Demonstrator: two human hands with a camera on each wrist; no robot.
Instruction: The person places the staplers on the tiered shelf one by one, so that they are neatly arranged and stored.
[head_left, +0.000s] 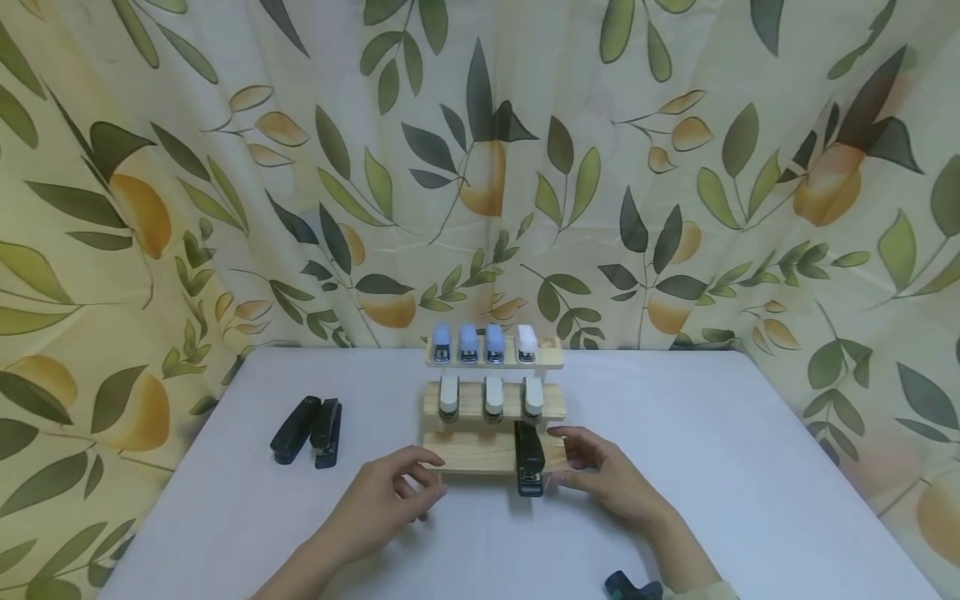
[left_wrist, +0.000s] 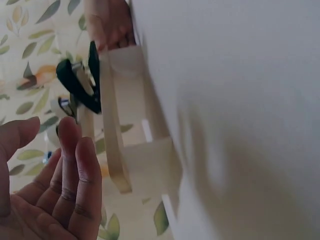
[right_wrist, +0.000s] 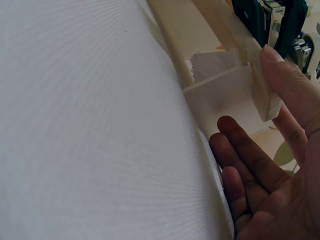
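Observation:
A three-tier wooden rack [head_left: 472, 454] stands on the table between both hands. My right hand [head_left: 611, 477] holds the right end of its lowest board, thumb on the front edge [right_wrist: 261, 75] and other fingers beside and behind it. Close to that thumb, a black stapler [head_left: 529, 462] sits on the lowest tier, its front overhanging. My left hand [head_left: 390, 496] is by the rack's left end, fingers loosely bent; the left wrist view shows them apart from the board [left_wrist: 111, 130]. White mini staplers [head_left: 492, 398] fill the middle tier; blue ones [head_left: 468, 343] and a white one [head_left: 527, 343] line the top.
Two black staplers [head_left: 296, 429] [head_left: 326, 433] lie side by side on the white tabletop [head_left: 645, 392], left of the rack. Behind the table hangs a leaf-and-fruit patterned curtain [head_left: 480, 167]. A dark object [head_left: 633, 586] shows by the right wrist.

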